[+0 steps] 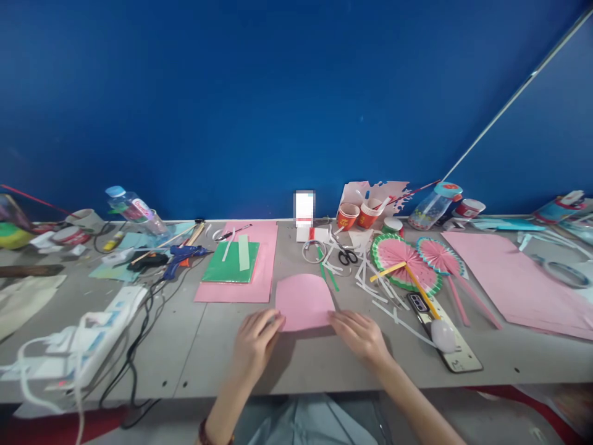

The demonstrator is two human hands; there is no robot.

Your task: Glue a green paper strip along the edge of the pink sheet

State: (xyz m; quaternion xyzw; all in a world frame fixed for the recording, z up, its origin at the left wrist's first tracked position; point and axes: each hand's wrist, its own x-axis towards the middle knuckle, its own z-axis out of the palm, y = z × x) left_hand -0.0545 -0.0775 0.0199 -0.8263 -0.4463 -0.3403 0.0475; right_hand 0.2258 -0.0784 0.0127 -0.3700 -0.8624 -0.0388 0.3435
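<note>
A sheet of pink paper [306, 301] is held between my two hands near the front of the grey table, its far edge curving upward. My left hand [258, 334] pinches its near left corner. At the near right corner, my right hand [359, 334] grips the same sheet between thumb and fingers. Just behind and to the left, a green pack of paper [227, 266] lies on a larger pink sheet [264, 290]. Black scissors [347, 256] and white paper strips [384, 287] lie beyond my right hand.
Left are a blue glue gun [185, 256], a white power strip [102, 340] with cables and a tilted bottle [139, 213]. Right lie watermelon-patterned paper fans [403, 259], a phone [456, 352] and pink sheets [523, 278]. Paper cups [347, 216] stand by the blue wall [231, 111].
</note>
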